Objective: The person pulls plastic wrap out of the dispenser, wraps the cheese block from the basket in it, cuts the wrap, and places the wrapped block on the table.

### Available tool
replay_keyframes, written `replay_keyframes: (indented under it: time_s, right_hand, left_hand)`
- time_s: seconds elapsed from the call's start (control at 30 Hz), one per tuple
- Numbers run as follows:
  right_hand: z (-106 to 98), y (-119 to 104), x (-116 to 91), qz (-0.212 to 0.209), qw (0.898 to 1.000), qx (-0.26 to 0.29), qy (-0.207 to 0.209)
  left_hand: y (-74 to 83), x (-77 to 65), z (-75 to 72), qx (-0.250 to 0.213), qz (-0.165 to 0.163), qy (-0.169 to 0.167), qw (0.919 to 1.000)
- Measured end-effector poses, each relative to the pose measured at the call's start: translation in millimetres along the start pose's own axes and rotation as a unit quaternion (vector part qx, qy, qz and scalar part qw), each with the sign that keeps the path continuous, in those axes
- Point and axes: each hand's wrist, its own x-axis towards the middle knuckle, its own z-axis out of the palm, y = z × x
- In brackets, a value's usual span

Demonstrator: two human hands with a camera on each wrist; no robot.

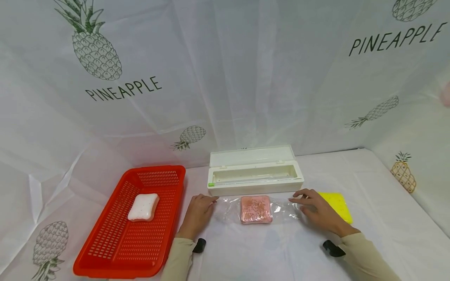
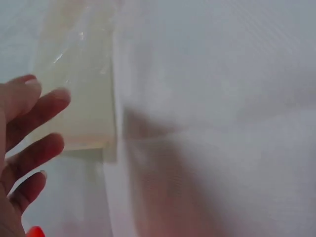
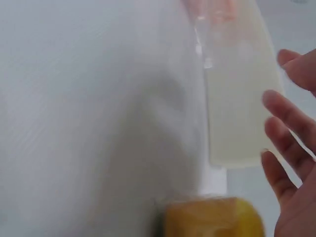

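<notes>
A pink, bread-slice-shaped block with a speckled top lies mid-table. Clear plastic film covers it and spreads out to both sides. Beside the film's left end is my left hand, its fingers loosely bent and apart in the left wrist view, with nothing between them. My right hand hovers by the film's right end, fingers spread and holding nothing in the right wrist view. Right behind the block stands a white film dispenser box with its lid raised; both wrist views show its pale side.
On the left sits a red perforated basket holding a white-topped, bread-slice-shaped block. A yellow block lies behind my right hand, partly hidden. Pineapple-printed white cloth hangs behind the table and at its sides.
</notes>
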Motion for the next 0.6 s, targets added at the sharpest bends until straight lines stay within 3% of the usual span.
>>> replay_keyframes:
  time_s: [0.1,0.17,0.23,0.43,0.6]
  right_hand:
    - [-3.7,-6.0,2.9,0.015,0.999,0.019,0.02]
    - [-2.6,-14.0,8.7,0.018,1.0,0.005,0.024]
    - [1.5,-24.5,16.7,0.009,0.999,-0.029,0.016]
    - [26.7,-52.5,40.5,-0.03,0.994,-0.096,-0.036]
    - [49.2,-59.6,44.9,-0.025,0.991,-0.107,-0.073]
  left_hand:
    - [6.6,2.9,-6.9,-0.031,0.012,0.044,0.9985]
    - [14.0,6.5,-8.3,-0.036,0.042,0.068,0.9962]
    - [25.9,10.8,-7.4,-0.023,0.074,0.068,0.9947]
    - [73.0,18.5,8.5,0.075,0.127,-0.035,0.9885]
    - [94.2,14.4,27.1,0.129,0.117,-0.099,0.9798]
